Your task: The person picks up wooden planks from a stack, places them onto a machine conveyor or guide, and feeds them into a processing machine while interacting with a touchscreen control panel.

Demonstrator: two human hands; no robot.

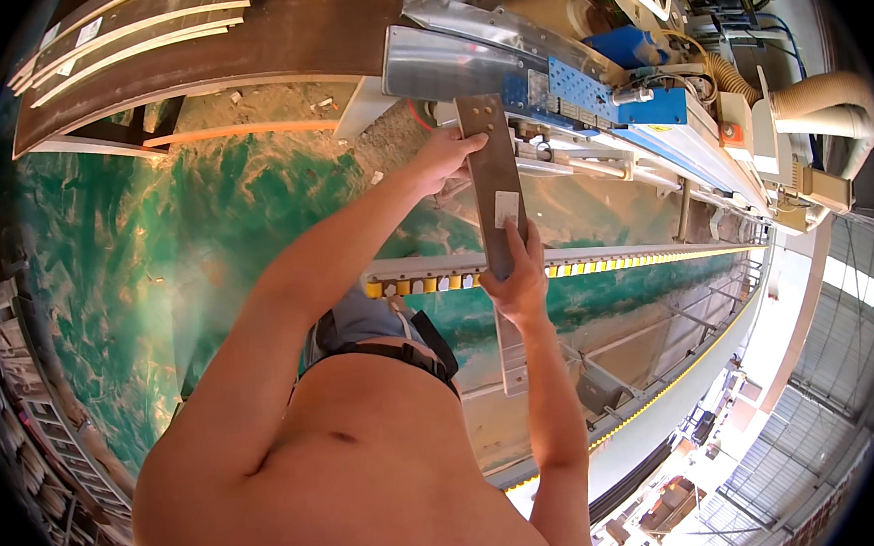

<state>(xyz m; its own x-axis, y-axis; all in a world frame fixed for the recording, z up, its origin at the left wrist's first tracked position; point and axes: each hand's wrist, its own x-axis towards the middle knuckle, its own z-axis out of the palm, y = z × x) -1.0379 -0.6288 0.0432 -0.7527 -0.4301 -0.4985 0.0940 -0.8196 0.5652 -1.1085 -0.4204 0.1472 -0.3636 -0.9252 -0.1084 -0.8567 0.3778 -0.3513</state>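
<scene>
Item: one board (pixel 493 242), long, narrow, dark grey-brown, held lengthwise in front of the person's body; pale label (pixel 506 209) on its upward face, small holes (pixel 488 127) near its far end.

Left hand (pixel 445 159): at the left edge near the far end, thumb laid on the face; the other fingers are partly hidden, their closure underneath not visible.

Right hand (pixel 520 280): clamped across the board below the label, thumb at the left edge, fingers along the right. Risk: should this grip slacken, the near end could swing or drop, the left hand bearing on one edge only.

Rail (pixel 636 258): pale, set with yellow pieces, crossed by the board from above; contact cannot be told. Risk: a lowered or twisted board could knock it, chipping an edge or pinching the right fingers.

Metal plate (pixel 444 67): bare, beside the far end, adjoining a blue perforated guard (pixel 581 92). Risk: a forward push at a slant could strike plate or guard, trapping the left knuckles.

Brown panel (pixel 293 42): upper left, pale-edged strips (pixel 143 41) lying on it.

Floor (pixel 223 216): green, dusty in patches. Risk: poor footing, if the dust is loose.
</scene>
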